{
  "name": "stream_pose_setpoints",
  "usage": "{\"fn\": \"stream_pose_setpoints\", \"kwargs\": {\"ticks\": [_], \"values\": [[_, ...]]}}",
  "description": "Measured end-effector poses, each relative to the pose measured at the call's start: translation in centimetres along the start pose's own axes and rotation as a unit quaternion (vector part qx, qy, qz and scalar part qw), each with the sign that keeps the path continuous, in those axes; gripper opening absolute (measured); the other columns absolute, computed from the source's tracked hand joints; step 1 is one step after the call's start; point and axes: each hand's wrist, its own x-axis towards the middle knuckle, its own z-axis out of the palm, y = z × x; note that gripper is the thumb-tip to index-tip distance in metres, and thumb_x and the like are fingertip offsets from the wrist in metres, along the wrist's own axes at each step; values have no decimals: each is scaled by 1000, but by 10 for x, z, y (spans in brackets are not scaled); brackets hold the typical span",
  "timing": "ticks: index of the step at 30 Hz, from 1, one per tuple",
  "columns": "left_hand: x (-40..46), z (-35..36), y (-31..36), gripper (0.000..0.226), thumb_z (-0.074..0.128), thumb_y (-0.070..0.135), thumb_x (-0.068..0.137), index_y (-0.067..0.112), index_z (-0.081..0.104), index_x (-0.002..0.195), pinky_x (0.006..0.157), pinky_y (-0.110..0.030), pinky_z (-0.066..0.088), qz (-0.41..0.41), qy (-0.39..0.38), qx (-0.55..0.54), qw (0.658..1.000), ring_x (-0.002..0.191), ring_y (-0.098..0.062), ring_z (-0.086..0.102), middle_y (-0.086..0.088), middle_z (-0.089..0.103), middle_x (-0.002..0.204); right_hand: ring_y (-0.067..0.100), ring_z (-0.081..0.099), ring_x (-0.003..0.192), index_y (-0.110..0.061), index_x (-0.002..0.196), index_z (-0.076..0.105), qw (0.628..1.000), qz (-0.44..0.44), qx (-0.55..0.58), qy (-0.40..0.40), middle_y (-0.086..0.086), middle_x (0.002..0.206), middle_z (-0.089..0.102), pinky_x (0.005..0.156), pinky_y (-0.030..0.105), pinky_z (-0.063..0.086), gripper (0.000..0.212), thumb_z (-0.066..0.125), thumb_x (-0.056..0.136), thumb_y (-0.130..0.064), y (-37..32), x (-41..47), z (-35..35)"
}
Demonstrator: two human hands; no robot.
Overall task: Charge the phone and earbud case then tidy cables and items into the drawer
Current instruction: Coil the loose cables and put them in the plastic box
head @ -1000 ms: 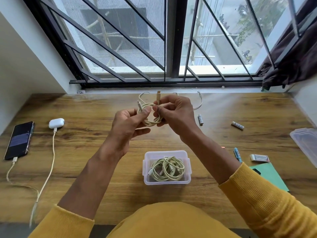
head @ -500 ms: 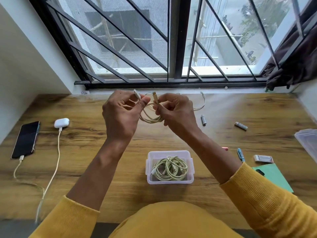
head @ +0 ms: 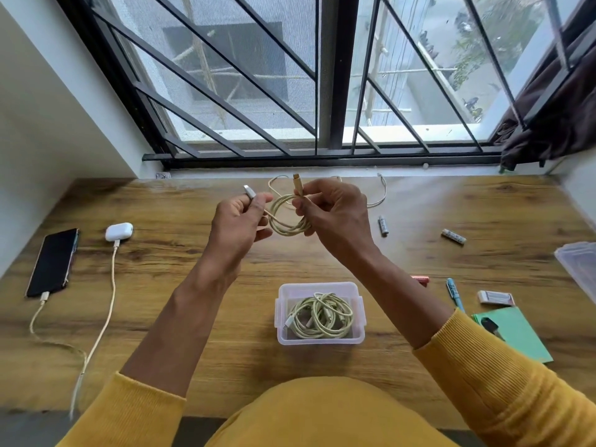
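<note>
1. Nearest you on the desk (head: 167, 356) sits the clear plastic box (head: 320, 338), lid off, with one pale coiled cable (head: 319, 316) already lying inside it. That puts you in the tidying part of the task, judging by how things lie.
2. To your left the phone (head: 53, 262) lies flat with a charging lead (head: 42, 312) plugged into its near end, and just beside it the white earbud case (head: 119, 231) has its own lead (head: 111, 285) attached. The charging step looks done.
3. To your right, loose things are not yet gathered: a green notebook (head: 516, 333), a blue pen (head: 454, 293), an eraser (head: 495, 298), two batteries (head: 383, 225), and the box lid (head: 579, 262) at the desk edge.
4. Above the box, your right hand (head: 335, 217) pinches the coil of the second cable (head: 288, 217), fingers curled round the loops, one plug standing upright above your thumb.
5. Your left hand (head: 238, 221) pinches the other plug (head: 249, 191) between thumb and forefinger; that tail is loose, not yet wound in.
6. The next move calls for laying this tail round the coil, then lowering the bundle into the box without letting the loops spring apart.
7. Farther off, a third cable (head: 382, 193) lies near the window sill, not yet coiled.
</note>
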Motion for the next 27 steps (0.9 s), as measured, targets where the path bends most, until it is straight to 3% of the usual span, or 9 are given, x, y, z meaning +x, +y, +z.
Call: {"fn": "stream_pose_setpoints", "kwargs": {"ticks": [4,8,11,14,18,24,27], "values": [[-7,3,2,25,54,16,111,12,73,128,82,-31,61,39,37,49,997,84,-10,64,3,70,95,21,74,59,-5,98,77,1000,1,3,0,8,73,76,53,39,64,5,77,93,-6,-1,-2,2],[-20,3,10,29,61,26,108,22,72,134,88,-38,61,141,59,182,971,91,-11,69,6,77,108,22,74,59,-6,97,77,1000,14,8,15,10,73,75,53,33,62,4,77,93,-6,-1,0,2],[-26,3,12,28,66,29,105,24,73,132,89,-40,62,163,59,223,959,93,-11,72,15,73,100,19,73,58,-6,96,78,1000,6,0,20,9,73,75,52,31,61,4,77,93,-6,-1,2,0],[-23,-1,9,29,75,29,99,25,71,127,81,-50,64,133,64,155,977,73,-13,70,10,72,83,19,74,59,-6,97,78,1000,0,-1,28,8,74,75,52,31,61,4,77,93,-6,1,1,0],[-21,-5,8,52,87,28,89,17,58,130,77,-46,67,98,126,78,984,70,-13,77,-1,78,85,21,75,62,-8,100,76,999,-10,25,23,9,77,76,55,32,62,6,77,94,-6,2,-1,1],[-22,-3,2,16,81,27,95,21,81,110,73,-41,67,150,129,165,966,77,-9,78,7,80,91,21,75,63,-2,104,75,998,-45,29,-14,8,79,76,55,35,63,9,75,95,-3,1,1,3],[-27,1,1,22,75,41,98,25,80,112,74,-31,66,140,88,199,966,80,-4,77,11,79,91,22,75,63,-1,104,75,998,-51,32,-15,9,79,76,55,36,63,9,75,95,-3,2,2,2]]}}
